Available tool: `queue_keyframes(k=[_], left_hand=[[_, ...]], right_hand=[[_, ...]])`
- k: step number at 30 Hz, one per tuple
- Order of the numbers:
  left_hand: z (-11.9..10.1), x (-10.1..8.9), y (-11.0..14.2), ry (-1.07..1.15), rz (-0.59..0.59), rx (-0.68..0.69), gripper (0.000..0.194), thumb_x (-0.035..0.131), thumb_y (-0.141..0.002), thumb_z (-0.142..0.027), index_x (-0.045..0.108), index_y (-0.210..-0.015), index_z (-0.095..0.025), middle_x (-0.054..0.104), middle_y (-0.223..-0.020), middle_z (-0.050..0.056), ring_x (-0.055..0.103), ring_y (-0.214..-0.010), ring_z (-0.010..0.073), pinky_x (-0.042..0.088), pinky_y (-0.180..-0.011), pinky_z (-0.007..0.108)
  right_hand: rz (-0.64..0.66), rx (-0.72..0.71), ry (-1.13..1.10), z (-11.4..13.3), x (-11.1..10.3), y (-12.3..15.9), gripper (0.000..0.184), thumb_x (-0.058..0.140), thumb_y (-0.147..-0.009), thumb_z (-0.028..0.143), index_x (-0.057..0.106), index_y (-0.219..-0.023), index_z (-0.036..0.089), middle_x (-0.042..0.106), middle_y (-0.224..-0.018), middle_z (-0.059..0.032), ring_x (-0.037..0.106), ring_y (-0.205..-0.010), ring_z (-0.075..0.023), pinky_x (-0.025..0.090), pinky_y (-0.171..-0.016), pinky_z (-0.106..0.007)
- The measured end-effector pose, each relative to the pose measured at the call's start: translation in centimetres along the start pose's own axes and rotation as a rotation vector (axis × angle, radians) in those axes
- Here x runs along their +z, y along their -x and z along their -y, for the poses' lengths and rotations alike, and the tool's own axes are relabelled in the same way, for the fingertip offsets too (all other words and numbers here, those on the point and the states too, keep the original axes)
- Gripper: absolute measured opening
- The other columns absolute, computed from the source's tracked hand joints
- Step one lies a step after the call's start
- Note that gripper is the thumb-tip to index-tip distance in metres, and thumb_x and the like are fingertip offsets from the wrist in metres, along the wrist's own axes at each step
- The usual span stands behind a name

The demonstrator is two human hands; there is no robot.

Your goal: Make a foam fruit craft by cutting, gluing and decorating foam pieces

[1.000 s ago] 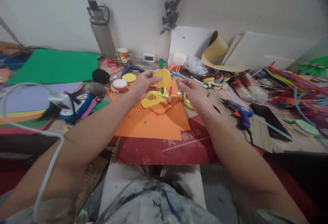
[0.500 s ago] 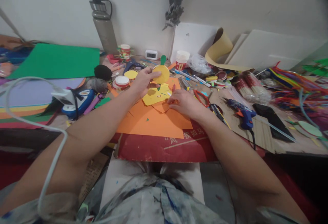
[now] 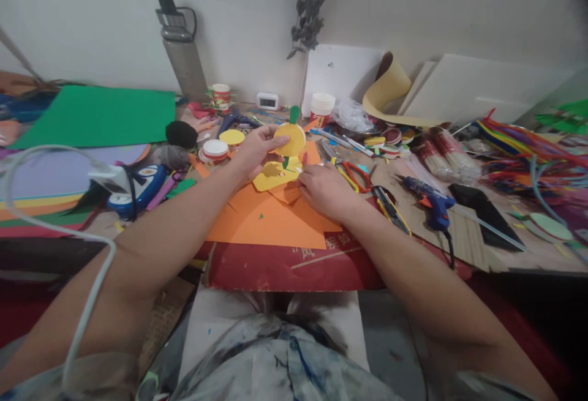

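My left hand (image 3: 255, 151) pinches a yellow paper disc (image 3: 291, 138) with a green leaf tab at its top, holding it upright above the table. My right hand (image 3: 321, 185) lies curled on the orange paper sheet (image 3: 271, 220), its fingertips closed at a small thin piece beside yellow paper scraps (image 3: 274, 175). What the fingers pinch is too small to name. Red-handled scissors (image 3: 357, 174) lie just right of that hand.
A blue glue gun (image 3: 429, 202), a black knife and bundled sticks lie to the right. White-lidded cups, a metal bottle (image 3: 184, 58), green and stacked coloured sheets sit left. A white cable crosses my left arm. Pipe cleaners pile at far right.
My right hand came down from mid-air on the right onto the orange sheet and closed near the yellow scraps. The left hand kept the disc raised, nearly still.
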State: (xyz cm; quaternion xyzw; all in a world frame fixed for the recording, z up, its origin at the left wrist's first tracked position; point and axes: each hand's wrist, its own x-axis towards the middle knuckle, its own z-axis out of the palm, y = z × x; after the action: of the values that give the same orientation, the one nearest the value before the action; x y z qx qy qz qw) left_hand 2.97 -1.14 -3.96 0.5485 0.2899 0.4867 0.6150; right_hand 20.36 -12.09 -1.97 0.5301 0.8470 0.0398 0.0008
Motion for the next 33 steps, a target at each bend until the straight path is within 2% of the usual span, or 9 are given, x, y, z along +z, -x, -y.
queue_keyframes(k=[4, 7, 13, 20, 24, 27, 29, 33], left_hand=[[-0.1, 0.1, 0.2, -0.022, 0.002, 0.0, 0.05, 0.095, -0.065, -0.038, 0.067, -0.1, -0.016, 0.073, -0.092, 0.002, 0.069, -0.073, 0.0116, 0.052, -0.052, 0.019], [-0.1, 0.1, 0.1, -0.019, -0.006, -0.014, 0.049, 0.095, -0.064, -0.036, 0.067, -0.098, -0.016, 0.073, -0.091, 0.002, 0.068, -0.073, 0.0121, 0.053, -0.053, 0.019], [-0.1, 0.0, 0.1, -0.011, 0.01, 0.017, 0.052, 0.097, -0.061, -0.037, 0.068, -0.098, -0.016, 0.073, -0.092, 0.003, 0.067, -0.073, 0.0117, 0.05, -0.053, 0.018], [-0.3, 0.5, -0.1, -0.1, -0.028, 0.096, 0.048, 0.095, -0.057, -0.024, 0.066, -0.094, -0.016, 0.072, -0.087, 0.001, 0.063, -0.072, 0.0097, 0.047, -0.054, 0.017], [-0.2, 0.4, -0.2, -0.111, 0.002, 0.124, 0.048, 0.095, -0.056, -0.029, 0.066, -0.093, -0.017, 0.071, -0.087, 0.001, 0.063, -0.071, 0.0101, 0.046, -0.053, 0.017], [0.0, 0.2, -0.2, -0.13, 0.01, 0.112, 0.048, 0.094, -0.058, -0.034, 0.068, -0.093, -0.017, 0.07, -0.085, 0.001, 0.061, -0.068, 0.0099, 0.043, -0.048, 0.016], [0.2, 0.0, -0.2, -0.128, 0.008, 0.095, 0.046, 0.094, -0.06, -0.036, 0.069, -0.094, -0.017, 0.069, -0.083, 0.001, 0.059, -0.065, 0.0093, 0.041, -0.046, 0.017], [0.4, -0.4, -0.2, -0.124, -0.014, 0.067, 0.04, 0.091, -0.066, -0.038, 0.069, -0.093, -0.017, 0.07, -0.085, 0.002, 0.059, -0.063, 0.009, 0.04, -0.045, 0.017]], right_hand=[[-0.018, 0.012, 0.056, 0.3, 0.1, -0.1, 0.031, 0.042, -0.104, 0.014, 0.072, -0.113, 0.01, 0.074, -0.114, -0.0201, 0.066, -0.107, -0.0316, 0.037, -0.087, -0.042], [-0.034, 0.017, 0.0, 0.2, 0.3, -0.2, 0.031, 0.042, -0.105, 0.015, 0.072, -0.113, 0.01, 0.073, -0.113, -0.02, 0.066, -0.106, -0.0308, 0.04, -0.088, -0.041], [-0.069, -0.068, -0.208, -1.0, 0.8, -0.1, 0.019, 0.065, -0.099, 0.021, 0.073, -0.115, 0.014, 0.07, -0.119, -0.0156, 0.063, -0.112, -0.0276, 0.046, -0.094, -0.037], [-0.033, -0.01, -0.308, -1.3, 1.1, -0.4, 0.009, 0.069, -0.097, 0.016, 0.076, -0.103, 0.015, 0.073, -0.108, -0.0122, 0.067, -0.106, -0.0248, 0.047, -0.092, -0.034], [-0.05, -0.014, -0.315, -1.2, 1.2, -0.5, 0.01, 0.065, -0.098, 0.014, 0.075, -0.098, 0.016, 0.073, -0.105, -0.011, 0.067, -0.099, -0.0229, 0.046, -0.088, -0.032], [-0.116, -0.017, -0.328, -1.3, 1.6, -0.5, 0.014, 0.061, -0.095, 0.01, 0.072, -0.091, 0.016, 0.072, -0.1, -0.011, 0.065, -0.095, -0.0224, 0.046, -0.085, -0.032], [-0.204, -0.008, -0.364, -1.5, 1.8, -0.6, 0.015, 0.058, -0.092, 0.007, 0.069, -0.087, 0.016, 0.072, -0.098, -0.011, 0.064, -0.094, -0.0221, 0.046, -0.084, -0.032], [-0.33, 0.056, -0.544, -1.8, 2.1, -0.7, 0.013, 0.058, -0.091, 0.01, 0.066, -0.085, 0.018, 0.071, -0.088, -0.0068, 0.062, -0.082, -0.0186, 0.046, -0.079, -0.031]])
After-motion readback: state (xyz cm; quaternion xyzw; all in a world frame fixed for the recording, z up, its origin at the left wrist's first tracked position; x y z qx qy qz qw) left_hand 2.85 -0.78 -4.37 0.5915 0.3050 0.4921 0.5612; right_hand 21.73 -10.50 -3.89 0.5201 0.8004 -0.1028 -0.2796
